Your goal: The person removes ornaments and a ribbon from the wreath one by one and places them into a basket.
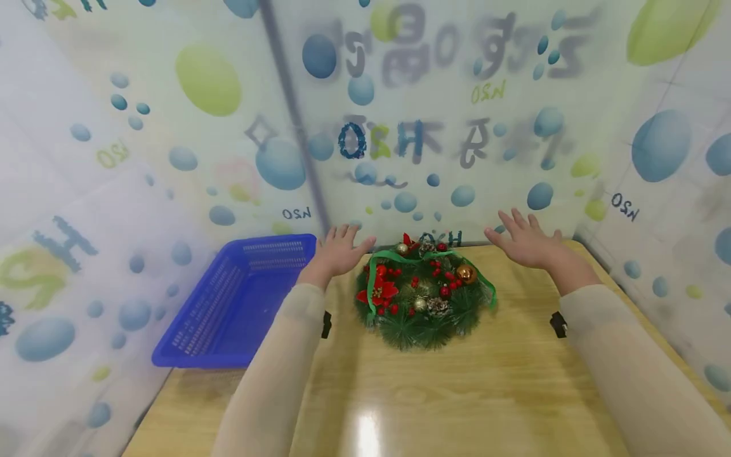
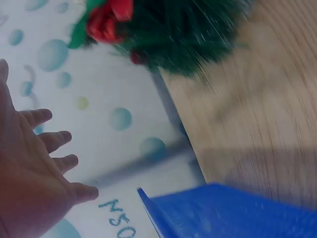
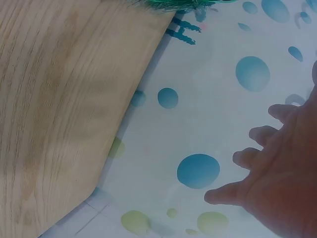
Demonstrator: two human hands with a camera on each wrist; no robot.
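A green Christmas wreath (image 1: 428, 327) lies on the wooden table, trimmed with a red poinsettia, berries, pinecones and gold balls. A green ribbon (image 1: 372, 279) is draped over its top and down both sides. My left hand (image 1: 338, 252) hovers between the wreath and the blue basket, fingers spread, holding nothing. To the wreath's right, my right hand (image 1: 528, 244) is raised with its fingers apart and nothing in it. In the left wrist view the left hand (image 2: 29, 173) shows straight fingers; the right wrist view shows the right hand (image 3: 277, 168) likewise.
A blue plastic basket (image 1: 188, 324) stands at the table's left side, its edge overhanging. Curtain walls (image 1: 400, 216) with printed dots and letters enclose the table (image 1: 434, 400) at the back and both sides. Each wrist carries a small black device.
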